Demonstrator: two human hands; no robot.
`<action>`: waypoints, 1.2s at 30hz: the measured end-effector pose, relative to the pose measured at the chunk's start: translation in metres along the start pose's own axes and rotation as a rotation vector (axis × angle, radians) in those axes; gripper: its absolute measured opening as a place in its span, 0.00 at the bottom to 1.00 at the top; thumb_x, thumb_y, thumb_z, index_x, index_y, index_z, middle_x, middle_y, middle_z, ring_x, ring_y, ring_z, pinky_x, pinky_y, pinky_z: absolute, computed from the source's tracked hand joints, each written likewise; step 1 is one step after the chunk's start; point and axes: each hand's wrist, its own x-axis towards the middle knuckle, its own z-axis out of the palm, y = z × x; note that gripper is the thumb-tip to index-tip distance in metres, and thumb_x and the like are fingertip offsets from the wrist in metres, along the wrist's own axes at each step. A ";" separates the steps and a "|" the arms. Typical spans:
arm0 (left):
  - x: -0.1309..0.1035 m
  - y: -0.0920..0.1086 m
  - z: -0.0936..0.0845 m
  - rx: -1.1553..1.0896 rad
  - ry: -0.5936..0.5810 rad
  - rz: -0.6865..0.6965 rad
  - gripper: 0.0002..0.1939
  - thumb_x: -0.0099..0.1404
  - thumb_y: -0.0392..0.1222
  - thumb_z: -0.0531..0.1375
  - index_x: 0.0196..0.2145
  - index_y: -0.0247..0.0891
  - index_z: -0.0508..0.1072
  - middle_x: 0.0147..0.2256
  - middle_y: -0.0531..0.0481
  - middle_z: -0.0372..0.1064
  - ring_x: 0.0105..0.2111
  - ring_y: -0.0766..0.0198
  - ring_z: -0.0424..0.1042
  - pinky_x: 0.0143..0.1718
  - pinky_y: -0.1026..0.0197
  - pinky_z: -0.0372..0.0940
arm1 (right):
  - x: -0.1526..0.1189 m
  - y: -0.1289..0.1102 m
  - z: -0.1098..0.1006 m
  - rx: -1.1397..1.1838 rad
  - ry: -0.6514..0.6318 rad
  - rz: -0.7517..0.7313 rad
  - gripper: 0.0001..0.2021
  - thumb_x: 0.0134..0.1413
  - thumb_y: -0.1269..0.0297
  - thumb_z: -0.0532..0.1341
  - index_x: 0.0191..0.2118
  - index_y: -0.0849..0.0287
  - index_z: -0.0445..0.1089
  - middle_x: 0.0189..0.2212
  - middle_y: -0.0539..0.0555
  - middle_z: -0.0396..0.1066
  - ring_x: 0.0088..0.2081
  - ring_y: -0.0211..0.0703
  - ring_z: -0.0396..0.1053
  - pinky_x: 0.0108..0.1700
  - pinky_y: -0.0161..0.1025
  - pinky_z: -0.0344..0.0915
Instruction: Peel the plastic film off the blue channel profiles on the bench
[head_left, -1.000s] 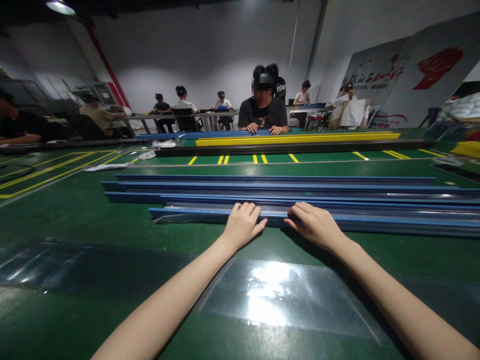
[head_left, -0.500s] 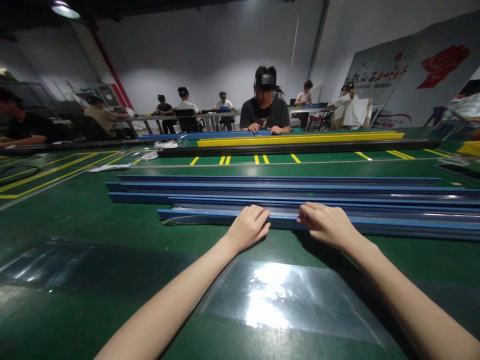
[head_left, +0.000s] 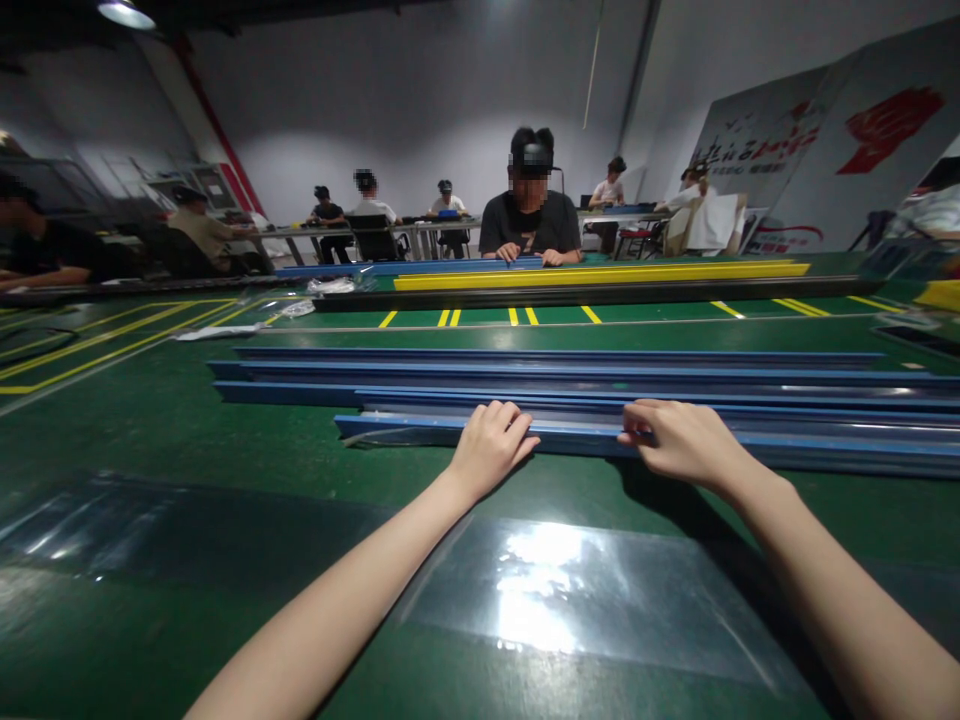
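The nearest long blue channel strip (head_left: 577, 440) lies across the green table in front of me, with clear film showing at its left end. My left hand (head_left: 495, 440) is closed over its near side, knuckles up and fingertips hidden inside the channel. Further right, my right hand (head_left: 675, 440) pinches the same strip at its near edge, with thumb and fingers curled together. Whether film is caught between those fingers I cannot tell. Just beyond lie several similar blue channel strips (head_left: 300, 392), side by side.
Clear plastic sheet (head_left: 622, 600) lies flat on the green table (head_left: 187, 660) under my forearms. Past the blue strips are a black strip (head_left: 637, 294) and a yellow strip (head_left: 600, 278). A person in a dark shirt (head_left: 532, 220) sits opposite; others work behind.
The nearest blue strip has slid a little to the right, and my right hand has moved right with it. My left hand has stayed nearly in place.
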 end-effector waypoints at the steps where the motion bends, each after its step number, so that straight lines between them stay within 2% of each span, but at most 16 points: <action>1: 0.000 0.000 0.000 -0.006 -0.003 -0.001 0.13 0.64 0.47 0.50 0.35 0.36 0.67 0.34 0.46 0.65 0.34 0.61 0.61 0.32 0.60 0.54 | 0.000 0.000 0.000 0.005 0.004 -0.009 0.10 0.50 0.57 0.51 0.27 0.56 0.64 0.27 0.50 0.71 0.28 0.40 0.66 0.24 0.34 0.45; 6: 0.001 -0.001 -0.001 -0.059 -0.018 -0.015 0.13 0.64 0.48 0.49 0.34 0.36 0.67 0.33 0.46 0.64 0.35 0.61 0.60 0.34 0.60 0.55 | 0.002 -0.004 0.005 0.018 -0.003 -0.053 0.15 0.52 0.51 0.49 0.28 0.56 0.64 0.30 0.52 0.71 0.33 0.43 0.67 0.26 0.35 0.50; 14: 0.003 -0.001 -0.003 -0.139 -0.049 -0.071 0.12 0.63 0.48 0.51 0.33 0.37 0.67 0.32 0.47 0.65 0.34 0.61 0.60 0.35 0.60 0.57 | 0.003 -0.006 0.013 -0.029 -0.014 -0.077 0.18 0.53 0.50 0.47 0.30 0.57 0.66 0.32 0.54 0.70 0.33 0.43 0.68 0.27 0.35 0.51; 20: 0.007 -0.003 -0.007 -0.218 -0.119 -0.111 0.11 0.62 0.48 0.53 0.32 0.37 0.67 0.32 0.49 0.65 0.34 0.61 0.61 0.37 0.60 0.58 | 0.003 -0.010 0.014 -0.017 0.002 -0.102 0.20 0.55 0.49 0.45 0.33 0.57 0.66 0.32 0.55 0.70 0.34 0.42 0.67 0.28 0.34 0.52; 27: 0.013 -0.008 -0.013 -0.290 -0.193 -0.159 0.10 0.57 0.48 0.58 0.28 0.38 0.66 0.31 0.51 0.65 0.35 0.62 0.62 0.37 0.61 0.60 | 0.005 -0.020 0.020 -0.011 0.096 -0.188 0.16 0.56 0.53 0.46 0.32 0.57 0.65 0.31 0.54 0.69 0.33 0.41 0.66 0.28 0.34 0.52; 36: 0.016 -0.019 -0.026 -0.274 -0.298 -0.116 0.10 0.55 0.46 0.60 0.30 0.38 0.66 0.32 0.52 0.65 0.35 0.63 0.63 0.36 0.62 0.60 | 0.005 -0.020 0.024 -0.007 0.099 -0.218 0.17 0.58 0.54 0.44 0.30 0.58 0.63 0.29 0.54 0.68 0.32 0.40 0.65 0.29 0.34 0.51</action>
